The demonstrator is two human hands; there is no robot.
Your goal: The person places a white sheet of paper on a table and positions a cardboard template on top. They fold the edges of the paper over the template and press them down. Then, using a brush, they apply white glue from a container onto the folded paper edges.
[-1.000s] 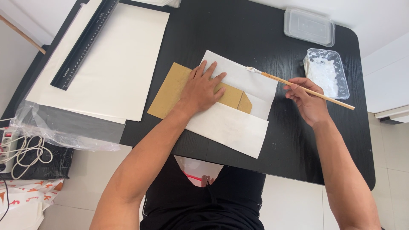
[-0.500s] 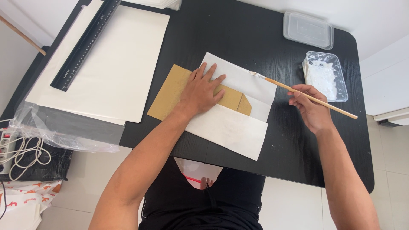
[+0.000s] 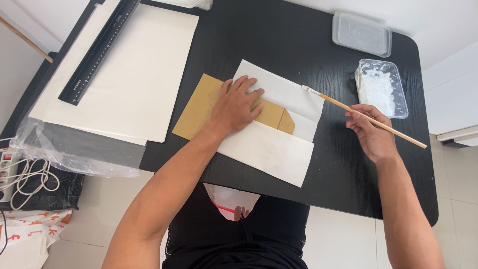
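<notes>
Brush (image 3: 363,116) tip now lifted off white paper (image 3: 271,144), right hand (image 3: 371,134) fingers pinching its handle w/ left hand (image 3: 239,107) lying flat, fingers spread, pressing brown card (image 3: 199,107).

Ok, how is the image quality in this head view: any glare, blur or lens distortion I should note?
Head view: bright, even daylight with soft shadows; the black table shows only a faint sheen, no harsh glare. The left hand, right hand and wooden brush are sharp, with no motion blur. The wide lens bows the table edges and the black ruler slightly. The white floor at the edges looks close to overexposed.
</notes>
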